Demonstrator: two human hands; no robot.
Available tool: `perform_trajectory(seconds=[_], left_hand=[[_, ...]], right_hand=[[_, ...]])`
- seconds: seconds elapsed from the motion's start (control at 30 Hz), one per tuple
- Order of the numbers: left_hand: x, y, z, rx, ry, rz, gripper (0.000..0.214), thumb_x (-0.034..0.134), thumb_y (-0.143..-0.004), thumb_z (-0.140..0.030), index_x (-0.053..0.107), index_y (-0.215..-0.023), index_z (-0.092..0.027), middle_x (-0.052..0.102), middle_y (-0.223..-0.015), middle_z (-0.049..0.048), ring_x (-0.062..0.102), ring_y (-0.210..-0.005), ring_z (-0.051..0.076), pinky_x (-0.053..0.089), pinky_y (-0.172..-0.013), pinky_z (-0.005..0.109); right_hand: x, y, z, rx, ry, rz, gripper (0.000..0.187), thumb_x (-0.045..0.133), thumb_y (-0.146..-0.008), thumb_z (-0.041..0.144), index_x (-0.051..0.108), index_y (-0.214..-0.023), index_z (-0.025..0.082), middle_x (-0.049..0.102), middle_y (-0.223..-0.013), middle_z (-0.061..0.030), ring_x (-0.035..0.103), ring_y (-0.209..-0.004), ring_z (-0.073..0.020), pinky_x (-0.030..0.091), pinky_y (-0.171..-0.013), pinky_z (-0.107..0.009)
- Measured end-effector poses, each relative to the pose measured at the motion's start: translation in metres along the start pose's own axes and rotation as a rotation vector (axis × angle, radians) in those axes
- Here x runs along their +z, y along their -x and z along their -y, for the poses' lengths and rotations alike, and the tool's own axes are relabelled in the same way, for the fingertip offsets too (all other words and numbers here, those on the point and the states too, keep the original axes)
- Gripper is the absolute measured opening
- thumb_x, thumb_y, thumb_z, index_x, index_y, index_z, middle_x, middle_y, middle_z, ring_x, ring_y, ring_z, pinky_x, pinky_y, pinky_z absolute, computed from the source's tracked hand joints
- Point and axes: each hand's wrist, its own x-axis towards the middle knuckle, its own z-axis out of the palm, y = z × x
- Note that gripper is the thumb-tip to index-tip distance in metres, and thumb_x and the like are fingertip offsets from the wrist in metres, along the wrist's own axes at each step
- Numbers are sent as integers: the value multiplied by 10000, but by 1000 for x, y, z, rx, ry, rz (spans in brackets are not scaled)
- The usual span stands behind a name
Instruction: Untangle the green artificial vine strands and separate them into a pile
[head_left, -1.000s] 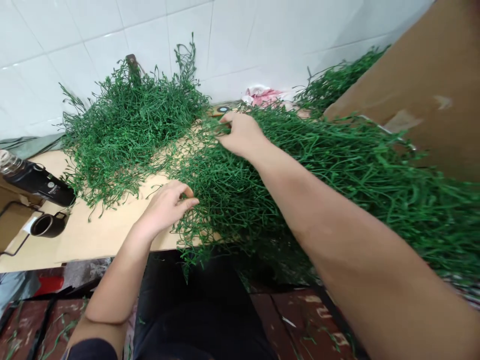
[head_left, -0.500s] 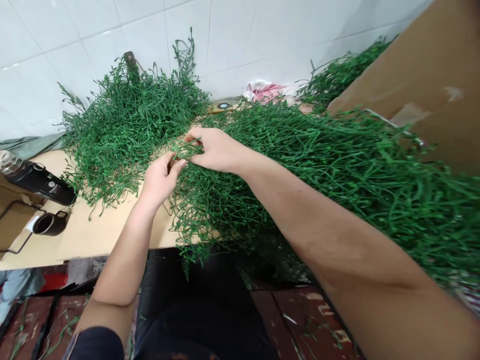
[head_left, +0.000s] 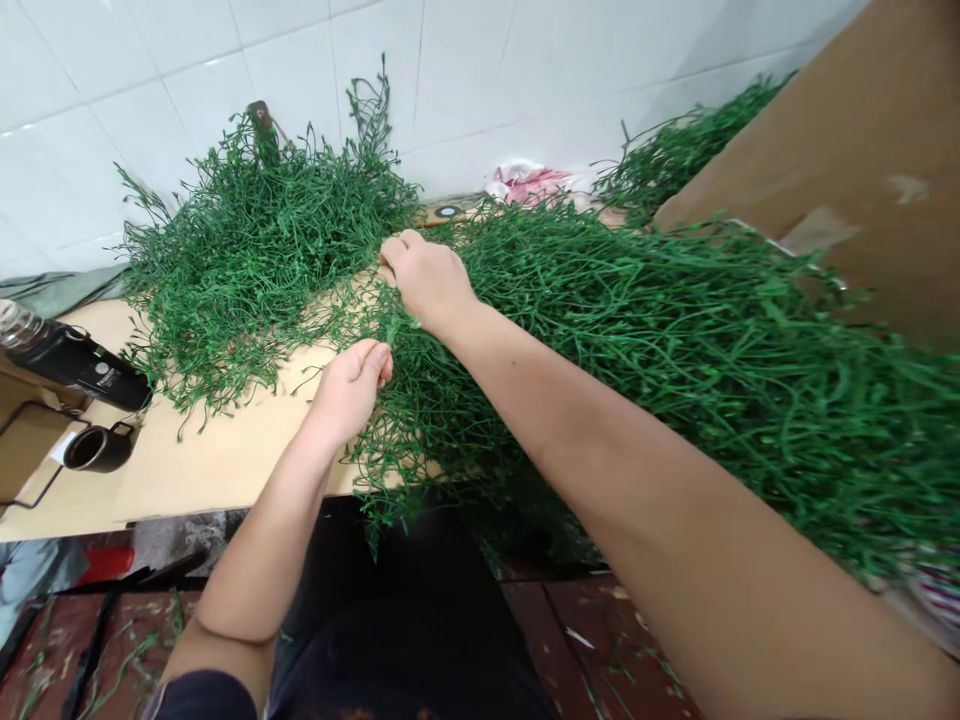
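Thin green stems with small buds, which look like flowering chives, lie in a large tangled heap on the right of the table. My left hand is closed in a pinch at the near left edge of this heap, with a few pale green stems rising from its fingertips. Just above and to the right, my right hand is bent down with its fingers curled together over the stems. Its fingertips are partly hidden, so the exact stems in them are hard to see. A second pile of stems rests farther left.
On the left stand a black bottle and a dark mug in a wire holder. A cardboard sheet leans at the right. A red-and-white cloth lies by the tiled wall.
My hands have moved apart. The left has gone down and right and closed tighter; the right has turned over, its fingers now curled downward, and the stems between them are less visible.
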Motion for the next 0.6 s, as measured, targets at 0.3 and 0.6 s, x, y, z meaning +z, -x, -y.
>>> perform_trajectory(seconds=[0.3, 0.6], left_hand=[[-9, 20, 2, 31, -165, 171, 242, 457, -845, -341, 608, -801, -159, 601, -734, 26, 543, -692, 127, 439, -682, 264], [-21, -21, 26, 113, -167, -260, 465, 562, -789, -405, 523, -1191, -176, 522, -1245, 135, 575, -950, 182, 495, -773, 323]], right_hand=[[-6, -15, -75, 344, -453, -124, 334, 617, -750, 329, 629, -975, 82, 636, -912, -110, 595, -896, -225, 458, -841, -394], [-36, 10, -20, 101, -778, 11, 355, 596, -762, 478, 575, -784, 125, 496, -708, -16, 490, -675, -100, 428, -628, -274]])
